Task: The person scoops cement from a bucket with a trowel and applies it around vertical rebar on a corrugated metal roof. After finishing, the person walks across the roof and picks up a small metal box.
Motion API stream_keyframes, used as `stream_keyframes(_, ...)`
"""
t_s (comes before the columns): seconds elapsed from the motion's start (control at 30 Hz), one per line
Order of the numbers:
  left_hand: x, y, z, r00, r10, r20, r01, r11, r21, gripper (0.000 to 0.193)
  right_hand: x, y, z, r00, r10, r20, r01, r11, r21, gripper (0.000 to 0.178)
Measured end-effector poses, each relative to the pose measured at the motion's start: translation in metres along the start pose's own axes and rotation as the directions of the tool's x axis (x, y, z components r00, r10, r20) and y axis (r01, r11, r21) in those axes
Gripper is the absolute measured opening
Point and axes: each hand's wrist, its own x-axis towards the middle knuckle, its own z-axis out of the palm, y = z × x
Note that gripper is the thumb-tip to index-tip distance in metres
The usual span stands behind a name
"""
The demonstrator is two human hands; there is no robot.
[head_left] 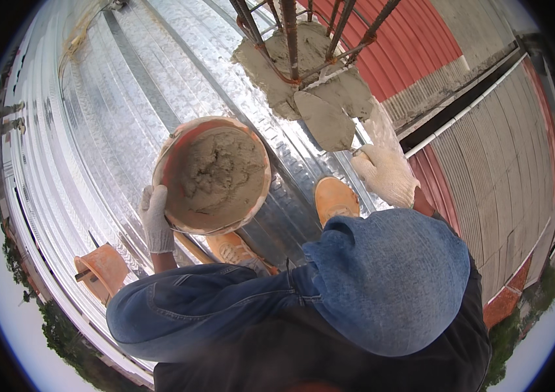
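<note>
My left hand (156,221), in a pale knitted glove, grips the rim of a bucket (265,189) on its left side. Grey wet mortar (218,173) with a rough, cracked surface lies inside the bucket, which tilts toward me. My gloved right hand (387,175) is closed round the handle of a trowel (323,121), the handle itself hidden by the fingers. The trowel's blade is smeared with mortar and lies against the spread mortar (349,91) at the foot of a steel rebar cage (289,39).
Ribbed metal roofing sheets (114,98) lie under my boots (337,198). A small orange bucket (104,269) with a dark stick-like thing in it rests on its side at left. Red sheeting (395,46) and a lower grey roof (486,150) lie to the right, past a dark gap.
</note>
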Motion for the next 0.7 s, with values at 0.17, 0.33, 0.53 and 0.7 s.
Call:
stream_keyframes(0.17,-0.002,0.003,0.000,1.000,0.019,0.004,-0.020,1.000,0.021,0.019,-0.007,0.010,0.008,0.965,0.240,0.107,-0.263,0.863,0.432,0.036)
stream_keyframes(0.33,0.007,-0.010,-0.018,0.999,0.001,0.046,0.000,1.000,-0.022,0.016,-0.002,-0.005,0.006,0.957,0.207,0.203,-0.287,0.774,0.564,0.031)
stream_keyframes(0.53,0.006,-0.006,-0.013,0.998,0.011,0.064,-0.009,1.000,-0.030,0.014,0.016,0.001,0.005,0.956,0.160,0.246,-0.263,0.841,0.473,0.032)
stream_keyframes(0.7,0.003,-0.003,-0.013,0.999,0.012,0.046,-0.011,1.000,-0.025,0.014,0.004,-0.003,0.000,0.946,0.188,0.265,-0.311,0.761,0.569,0.034)
